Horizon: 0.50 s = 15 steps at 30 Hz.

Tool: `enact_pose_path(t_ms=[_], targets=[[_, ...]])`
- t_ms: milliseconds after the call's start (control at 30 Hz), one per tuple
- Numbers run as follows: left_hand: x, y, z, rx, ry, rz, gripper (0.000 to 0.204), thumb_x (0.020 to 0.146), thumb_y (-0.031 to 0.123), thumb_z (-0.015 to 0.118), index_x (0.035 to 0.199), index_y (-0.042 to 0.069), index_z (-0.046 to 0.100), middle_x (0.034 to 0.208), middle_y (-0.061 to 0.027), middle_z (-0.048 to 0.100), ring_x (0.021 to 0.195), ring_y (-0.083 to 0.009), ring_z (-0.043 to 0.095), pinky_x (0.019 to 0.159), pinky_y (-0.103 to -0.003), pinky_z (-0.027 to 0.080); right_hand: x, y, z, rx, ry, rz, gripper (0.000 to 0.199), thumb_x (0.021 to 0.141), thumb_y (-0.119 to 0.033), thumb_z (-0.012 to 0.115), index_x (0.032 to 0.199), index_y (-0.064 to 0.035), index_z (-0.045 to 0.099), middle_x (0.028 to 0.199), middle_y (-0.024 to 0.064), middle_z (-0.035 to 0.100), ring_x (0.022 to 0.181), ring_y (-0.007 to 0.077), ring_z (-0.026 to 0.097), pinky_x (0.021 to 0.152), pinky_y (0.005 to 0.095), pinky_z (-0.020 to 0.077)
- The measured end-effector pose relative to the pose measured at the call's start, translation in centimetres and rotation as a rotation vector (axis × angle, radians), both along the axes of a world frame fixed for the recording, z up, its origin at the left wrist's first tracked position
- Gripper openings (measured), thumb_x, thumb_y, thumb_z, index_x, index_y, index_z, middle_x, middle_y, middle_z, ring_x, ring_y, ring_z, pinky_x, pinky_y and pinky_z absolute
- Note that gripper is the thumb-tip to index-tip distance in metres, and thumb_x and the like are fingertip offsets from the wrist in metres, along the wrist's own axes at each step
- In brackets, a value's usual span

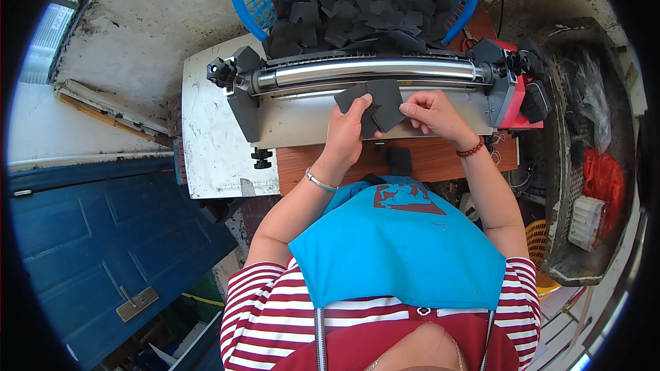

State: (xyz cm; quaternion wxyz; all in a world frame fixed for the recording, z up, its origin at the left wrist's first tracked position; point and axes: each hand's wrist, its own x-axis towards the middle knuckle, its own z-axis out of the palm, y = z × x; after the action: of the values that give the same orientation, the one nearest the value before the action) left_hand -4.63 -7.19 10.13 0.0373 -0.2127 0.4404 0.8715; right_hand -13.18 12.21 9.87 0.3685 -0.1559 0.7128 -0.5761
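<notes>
Both hands pinch dark foam pieces (375, 104) just before a roller machine (371, 72). The left hand (346, 132) grips them from below; the right hand (433, 111) closes on their right edge. Beyond the fingertips, a blue basket (247, 0) holds more pieces.

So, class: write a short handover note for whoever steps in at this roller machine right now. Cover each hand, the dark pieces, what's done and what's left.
Left hand: holds a stack of dark foam pieces at the roller machine.
Right hand: pinches the stack's right edge.
Done: the blue basket behind the roller holds many pieces.
Left: the held stack, plus one piece on the wooden table.
</notes>
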Motion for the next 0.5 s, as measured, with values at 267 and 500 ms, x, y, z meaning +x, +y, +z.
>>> enact_pose_path(t_ms=[267,500], targets=[[0.2,-0.8,-0.4,-0.014,0.012,0.059,0.022,0.093,0.019,0.055,0.107,0.003,0.056,0.09,-0.0066,0.064,0.071,-0.0143,0.064,0.045,-0.026,0.05,-0.2,0.7,-0.5,0.014,0.073,-0.07,0.027,0.091,-0.027,0.063,0.075,-0.0052,0.063,0.059,-0.0032,0.054,0.044,0.0013,0.043,0.04,0.0176,0.0329],[0.5,-0.5,-0.7,-0.161,0.056,0.08,0.016,0.092,0.018,0.058,0.101,0.004,0.06,0.088,-0.0048,0.064,0.068,-0.0128,0.063,0.044,-0.024,0.05,-0.8,0.2,-0.5,0.288,0.06,-0.117,0.033,0.093,-0.031,0.061,0.073,-0.0052,0.061,0.056,-0.0028,0.054,0.041,0.0022,0.042,0.036,0.0191,0.0307]])
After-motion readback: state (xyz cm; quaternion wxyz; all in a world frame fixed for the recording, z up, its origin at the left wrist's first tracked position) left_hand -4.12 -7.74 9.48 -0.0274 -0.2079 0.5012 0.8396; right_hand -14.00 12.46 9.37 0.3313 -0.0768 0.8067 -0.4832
